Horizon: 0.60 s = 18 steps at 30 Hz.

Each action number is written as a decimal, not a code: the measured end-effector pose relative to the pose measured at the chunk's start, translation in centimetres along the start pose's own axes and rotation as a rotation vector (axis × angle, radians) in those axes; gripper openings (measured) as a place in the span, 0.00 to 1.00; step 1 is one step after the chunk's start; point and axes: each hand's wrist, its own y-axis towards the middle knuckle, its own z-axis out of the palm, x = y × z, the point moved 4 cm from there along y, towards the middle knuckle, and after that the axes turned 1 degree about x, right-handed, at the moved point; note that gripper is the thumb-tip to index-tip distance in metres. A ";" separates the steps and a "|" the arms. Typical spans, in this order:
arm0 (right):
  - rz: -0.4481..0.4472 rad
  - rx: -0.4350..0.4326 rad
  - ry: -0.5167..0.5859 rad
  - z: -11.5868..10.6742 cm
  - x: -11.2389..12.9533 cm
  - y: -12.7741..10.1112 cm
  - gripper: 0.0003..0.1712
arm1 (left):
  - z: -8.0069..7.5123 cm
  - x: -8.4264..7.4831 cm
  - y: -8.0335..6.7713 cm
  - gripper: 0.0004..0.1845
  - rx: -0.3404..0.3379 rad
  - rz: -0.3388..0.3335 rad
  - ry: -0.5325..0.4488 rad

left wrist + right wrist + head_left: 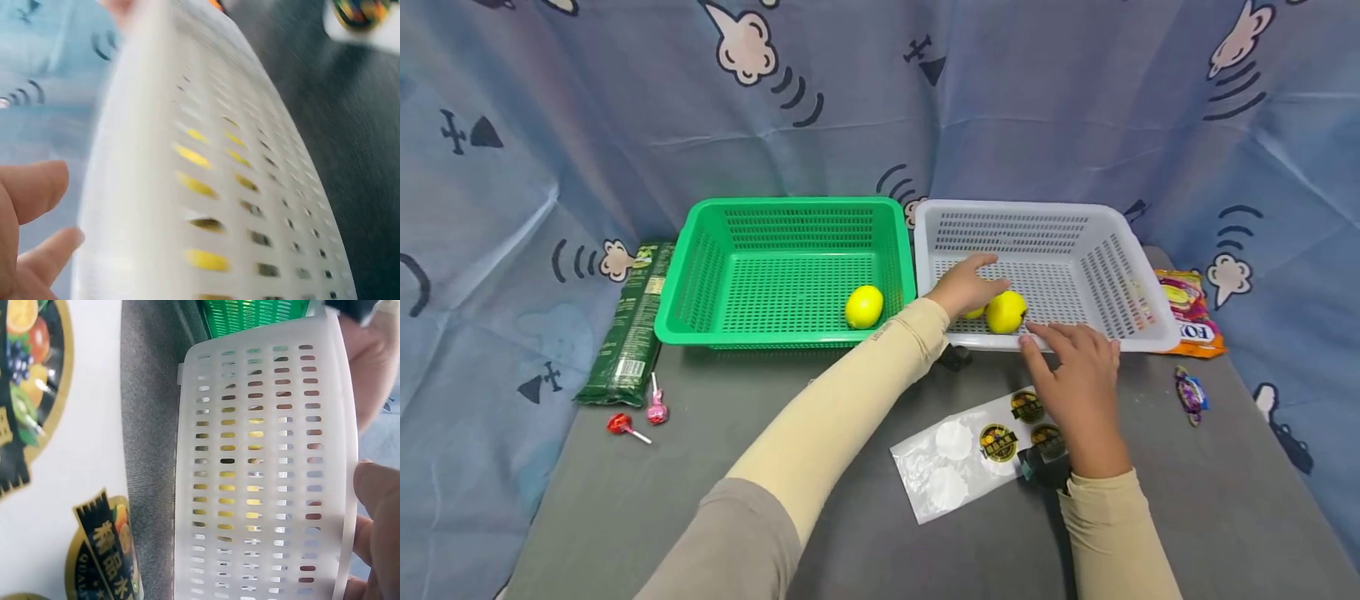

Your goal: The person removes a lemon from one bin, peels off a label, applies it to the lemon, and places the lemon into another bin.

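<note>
Two lemons (1004, 312) lie at the near wall inside the white basket (1135, 329). The left hand (964, 286) reaches over the rim, its loosely curved fingers resting on the smaller lemon; whether they grip it cannot be told. The right hand (1078, 375) hovers above a sticker sheet (958, 462), fingers spread near the basket's front rim. A third lemon (864, 307) sits in the green basket (700, 275).

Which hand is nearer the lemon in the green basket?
Left. The left hand is in the white basket beside it; the right hand is farther from the lemon.

Fingers (37, 187) by blurry white basket (206, 187)
</note>
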 end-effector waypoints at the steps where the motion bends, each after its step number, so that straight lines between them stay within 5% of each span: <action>1: 0.001 0.000 0.002 0.0 0.0 0.0 0.28 | -0.2 -0.1 -0.3 0.30 0.013 0.016 -0.015; 5: -0.003 -0.006 0.008 0.1 0.1 0.1 0.27 | -1.8 -0.4 -3.0 0.28 -0.011 0.130 -0.126; 9: -0.005 0.009 0.007 -0.2 0.2 0.4 0.27 | -4.1 0.9 -8.1 0.17 -0.064 0.259 -0.274; 14: -0.002 0.092 -0.021 -1.2 0.9 1.1 0.32 | -6.1 6.5 -14.6 0.09 -0.127 0.242 -0.389; 18: -0.003 0.127 0.027 -2.4 3.1 2.3 0.35 | -6.9 11.0 -18.3 0.07 -0.224 0.194 -0.441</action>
